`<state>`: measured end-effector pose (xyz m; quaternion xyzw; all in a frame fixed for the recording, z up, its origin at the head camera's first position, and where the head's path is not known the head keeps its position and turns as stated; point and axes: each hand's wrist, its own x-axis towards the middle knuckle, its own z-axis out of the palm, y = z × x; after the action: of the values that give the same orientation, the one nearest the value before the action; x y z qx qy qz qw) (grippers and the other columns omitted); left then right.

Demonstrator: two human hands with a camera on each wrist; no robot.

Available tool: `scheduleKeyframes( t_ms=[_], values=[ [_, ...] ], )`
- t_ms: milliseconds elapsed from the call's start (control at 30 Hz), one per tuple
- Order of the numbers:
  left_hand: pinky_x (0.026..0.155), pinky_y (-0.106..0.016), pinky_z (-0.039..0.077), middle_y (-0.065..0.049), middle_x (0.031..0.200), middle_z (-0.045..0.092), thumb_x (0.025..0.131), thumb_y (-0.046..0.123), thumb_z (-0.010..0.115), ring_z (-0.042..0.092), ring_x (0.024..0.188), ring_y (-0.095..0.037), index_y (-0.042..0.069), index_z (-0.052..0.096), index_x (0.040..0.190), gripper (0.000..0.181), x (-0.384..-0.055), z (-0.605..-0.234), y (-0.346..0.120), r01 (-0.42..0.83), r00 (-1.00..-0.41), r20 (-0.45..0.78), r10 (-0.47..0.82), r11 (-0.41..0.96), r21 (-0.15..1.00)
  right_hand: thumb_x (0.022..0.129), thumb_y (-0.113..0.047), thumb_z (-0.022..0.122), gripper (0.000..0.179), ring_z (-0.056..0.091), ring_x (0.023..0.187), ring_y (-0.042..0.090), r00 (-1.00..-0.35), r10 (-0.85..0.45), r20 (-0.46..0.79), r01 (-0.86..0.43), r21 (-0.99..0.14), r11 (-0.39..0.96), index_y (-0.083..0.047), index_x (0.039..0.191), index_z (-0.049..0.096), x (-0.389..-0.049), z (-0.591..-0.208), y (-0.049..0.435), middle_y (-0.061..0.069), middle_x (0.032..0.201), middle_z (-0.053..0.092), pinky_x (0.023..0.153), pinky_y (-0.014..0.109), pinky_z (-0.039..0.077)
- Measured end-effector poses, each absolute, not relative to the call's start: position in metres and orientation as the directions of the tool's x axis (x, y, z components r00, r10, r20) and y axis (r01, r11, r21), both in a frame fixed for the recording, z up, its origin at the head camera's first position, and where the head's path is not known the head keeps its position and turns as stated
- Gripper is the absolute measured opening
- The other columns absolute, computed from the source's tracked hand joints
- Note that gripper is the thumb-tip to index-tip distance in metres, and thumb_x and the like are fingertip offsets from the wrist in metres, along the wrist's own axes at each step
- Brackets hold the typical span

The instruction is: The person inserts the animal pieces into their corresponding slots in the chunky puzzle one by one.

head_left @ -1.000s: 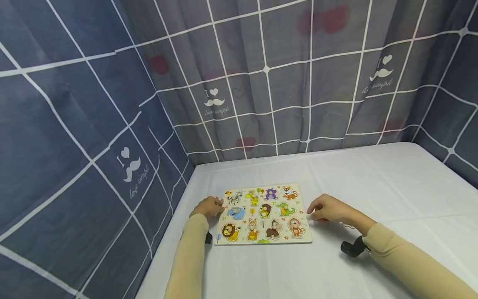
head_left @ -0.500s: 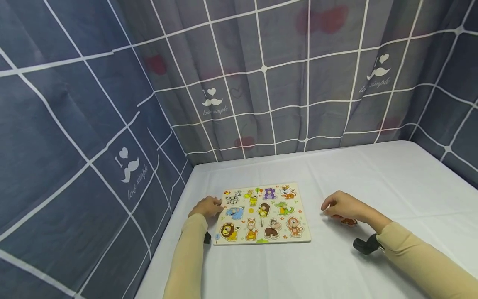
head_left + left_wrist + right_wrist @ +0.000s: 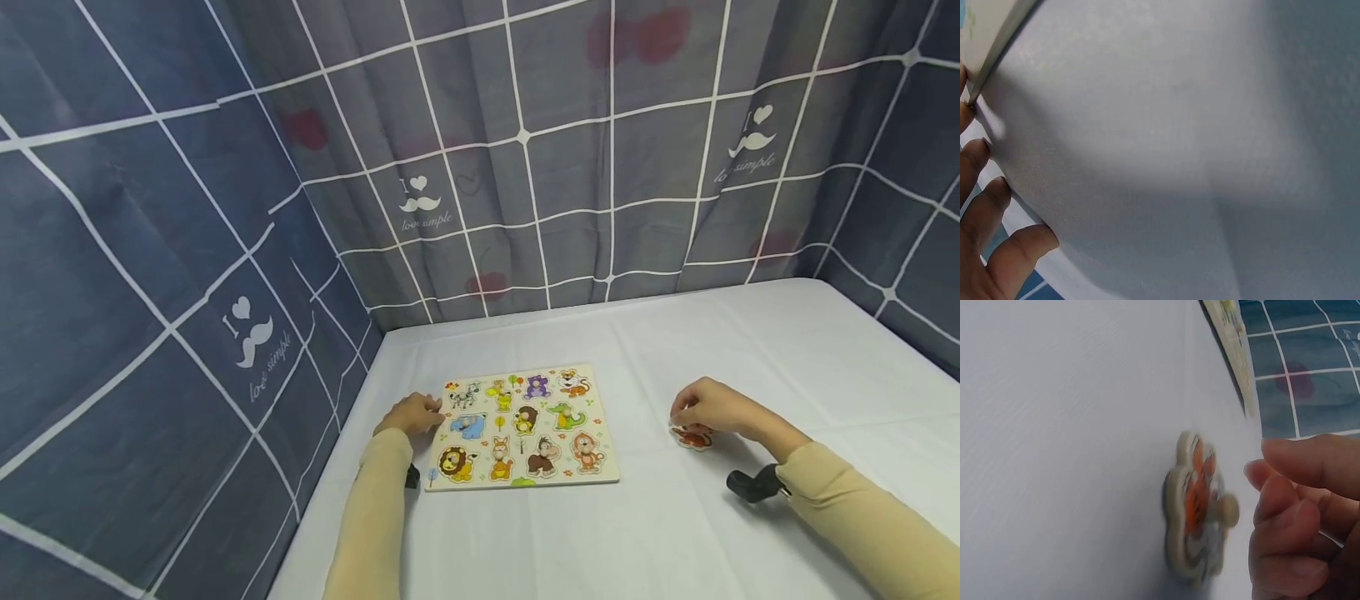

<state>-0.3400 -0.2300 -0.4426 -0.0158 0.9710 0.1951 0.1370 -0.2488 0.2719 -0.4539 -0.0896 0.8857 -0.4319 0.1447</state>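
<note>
A wooden animal puzzle board [image 3: 609, 473] lies flat on the table, with the zebra, elephant, lion, crocodile and other animals on it. My left hand [image 3: 408, 414] rests at its left edge, fingertips touching the board there, fingers relaxed. My right hand [image 3: 716, 408] is to the right of the board, just over a loose orange-and-white puzzle piece [image 3: 693, 439]. In the right wrist view this piece [image 3: 1194, 506] lies knob up, and a small gap separates its knob [image 3: 1229, 510] from the loosely bent fingers [image 3: 1285, 519].
A white cloth [image 3: 525, 550] covers the table. Grid-patterned curtains [image 3: 570, 167] hang behind it and along the left and right sides. A black wrist device [image 3: 753, 483] juts out below the right sleeve.
My right hand has moved right, from beside the board's right edge to over the loose piece, which now shows more. The left hand stays at the board's left edge.
</note>
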Motion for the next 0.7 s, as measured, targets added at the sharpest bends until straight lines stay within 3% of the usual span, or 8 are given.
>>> scheduleKeyframes(
  t_ms=[367,700],
  values=[
    [0.116,-0.056,0.037,-0.01,0.157,0.045,0.095,0.033,0.067,0.04,0.144,-0.039,0.013,0.061,0.138,0.048,-0.339,-0.442,-0.23,-0.095,-0.964,-0.267,0.014,0.917,0.388,0.089,-0.01,0.068,0.01,0.049,0.054,0.007,-0.945,-0.261,-0.198,0.011,-0.816,0.578,0.0,0.089,0.07,-0.245,-0.469,0.285,-0.002,0.063,0.057,0.048,0.02,0.041],
    [0.117,-0.054,0.036,-0.011,0.157,0.043,0.095,0.03,0.067,0.038,0.146,-0.038,0.011,0.059,0.14,0.049,-0.338,-0.442,-0.229,-0.098,-0.96,-0.279,0.022,0.907,0.41,0.092,-0.007,0.065,0.012,0.058,0.054,0.007,-0.93,-0.28,-0.238,0.07,-0.862,0.501,0.005,0.092,0.066,-0.245,-0.473,0.287,0.001,0.065,0.064,0.051,0.021,0.053]
  ],
)
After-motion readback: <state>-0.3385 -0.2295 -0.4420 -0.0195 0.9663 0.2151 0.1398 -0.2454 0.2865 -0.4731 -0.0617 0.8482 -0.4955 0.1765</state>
